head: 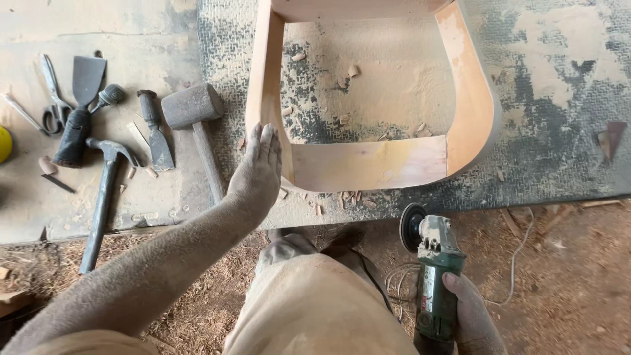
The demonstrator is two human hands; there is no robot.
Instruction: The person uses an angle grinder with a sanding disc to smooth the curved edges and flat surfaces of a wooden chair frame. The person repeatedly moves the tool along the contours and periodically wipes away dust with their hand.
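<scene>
left hand: flat and spread, fingers together and pointing up the picture, palm pressed against the outer face of the wooden frame at its near left corner; it grips nothing. the forearm is coated in pale dust.
right hand: wrapped tight around the body of the angle grinder, low at the right edge of the view, held off the bench and above the floor.
angle grinder: green body, grey gear head, dark disc turned toward the bench edge; a thin cord trails across the floor beside it. whether the disc is spinning is hard to tell from this view.
wooden frame: a curved, bent piece of light plywood shaped like an open box with rounded corners, lying on the workbench; its near wall faces the person, and sawdust and wood chips lie inside and along its foot.
workbench: dark textured mat under the frame, thickly powdered with sawdust.
tools to the left: a rubber mallet just beside the frame, a chisel, a claw hammer, a scraper and scissors further out, all lying flat and well apart from the left hand.
floor: covered with shavings; the person's dusty trouser leg fills the bottom middle.
</scene>
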